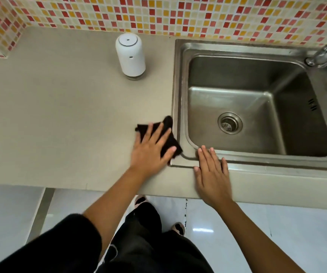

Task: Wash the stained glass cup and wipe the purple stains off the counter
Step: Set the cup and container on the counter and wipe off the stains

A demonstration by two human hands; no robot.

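My left hand (150, 150) lies flat with spread fingers on a black cloth (168, 134), pressing it onto the beige counter (60, 115) just left of the sink's rim. My right hand (211, 174) rests flat, fingers together, on the counter's front edge and the front rim of the steel sink (178, 95); it holds nothing. I see no glass cup in view and no purple stain on the visible counter.
A white cylindrical dispenser (130, 55) stands at the back of the counter near the mosaic tile wall (158, 12). The sink basin has a drain (230, 123) in the middle and a tap (324, 50) at the back right. A second basin begins at the right edge.
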